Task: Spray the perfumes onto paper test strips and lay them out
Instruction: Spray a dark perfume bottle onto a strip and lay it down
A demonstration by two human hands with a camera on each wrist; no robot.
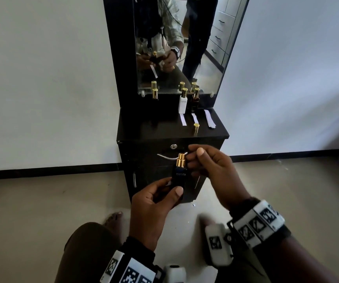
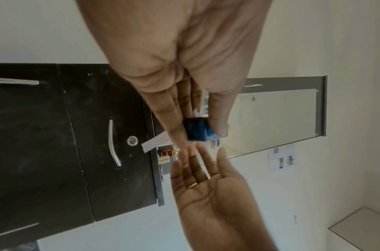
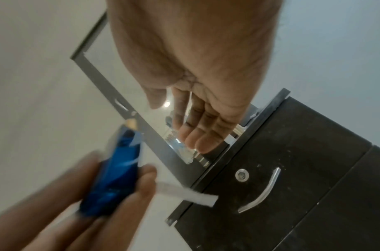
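My left hand [image 1: 172, 186] grips a dark blue perfume bottle [image 1: 180, 176] upright in front of the cabinet, its gold sprayer [image 1: 181, 159] uncapped. In the right wrist view a white paper strip [image 3: 184, 193] sticks out from under the left thumb beside the bottle [image 3: 116, 169]; the head view hides it. My right hand [image 1: 195, 152] hovers just right of the sprayer, fingers loosely bent and holding nothing. The left wrist view shows the bottle's base [image 2: 195, 129] and the right palm [image 2: 206, 169] bare.
A loose gold cap [image 1: 196, 128] stands near the front of the black cabinet top [image 1: 144, 129]. Behind it lie two single strips [image 1: 183, 119] [image 1: 194, 118] and a stack of strips [image 1: 210, 119]. A white bottle [image 1: 183, 103], a brown bottle [image 1: 195, 99] and a gold-capped dark one [image 1: 155, 93] stand by the mirror.
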